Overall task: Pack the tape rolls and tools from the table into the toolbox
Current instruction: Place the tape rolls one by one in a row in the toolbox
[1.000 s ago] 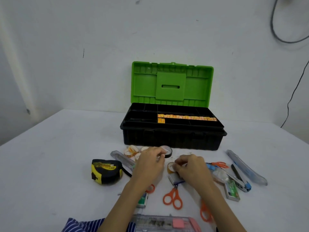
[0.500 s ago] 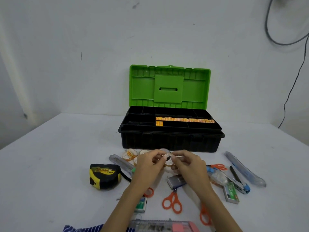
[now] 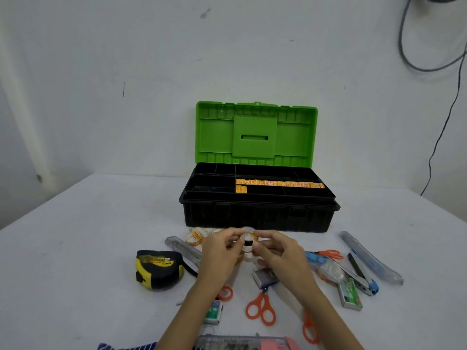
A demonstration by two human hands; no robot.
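A black toolbox (image 3: 257, 215) with its green lid (image 3: 255, 135) raised stands at the table's far middle; a row of orange-labelled tape rolls (image 3: 278, 184) lies in its top tray. My left hand (image 3: 219, 251) and my right hand (image 3: 278, 251) meet just in front of the box, both pinching a small clear tape roll (image 3: 249, 238) lifted off the table. More clear tape rolls (image 3: 194, 237) lie to the left of my hands. A yellow and black tape measure (image 3: 158, 269) sits further left.
On the white table (image 3: 88, 248) lie orange scissors (image 3: 261, 309), a grey utility knife (image 3: 182, 248), a long clear-blue cutter (image 3: 369, 256), staple boxes (image 3: 350, 294), a small stapler (image 3: 265, 276) and a clear case (image 3: 242, 343) at the near edge. Cables hang on the right wall.
Both hands have risen from the table and come together, lifting the small tape roll up in front of the toolbox. The camera view has tilted slightly.
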